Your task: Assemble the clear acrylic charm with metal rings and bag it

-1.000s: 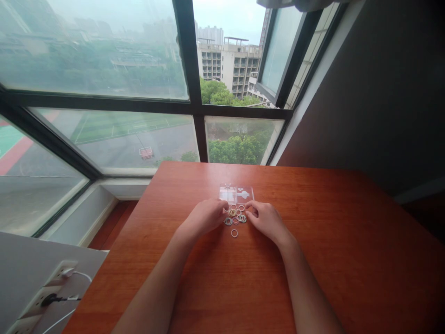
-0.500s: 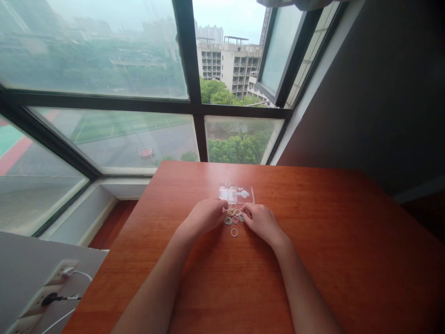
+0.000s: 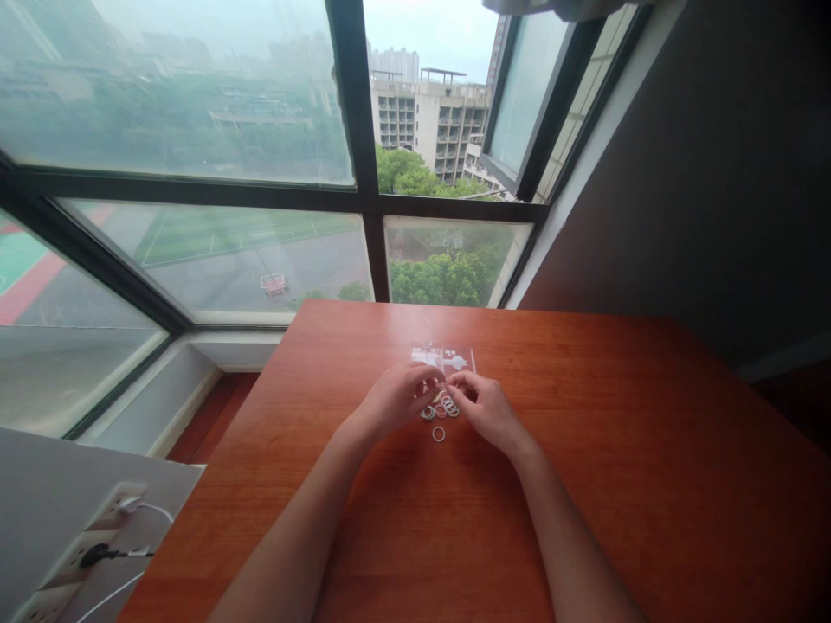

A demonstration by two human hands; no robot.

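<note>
Lying beside right grip [image 3: 486, 407]: rings [image 3: 447, 405]

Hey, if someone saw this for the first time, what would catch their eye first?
Probably the wide window across the top, with pale buildings and green trees outside. Next, the left hand and right hand, close together by a cluster of small rings on the reddish table, a clear box just beyond.

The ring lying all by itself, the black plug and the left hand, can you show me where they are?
Lone ring [image 3: 439, 441]: head view, on its near edge.
Black plug [image 3: 95, 556]: head view, on the middle of its body.
Left hand [image 3: 396, 398]: head view, on its back.
</note>
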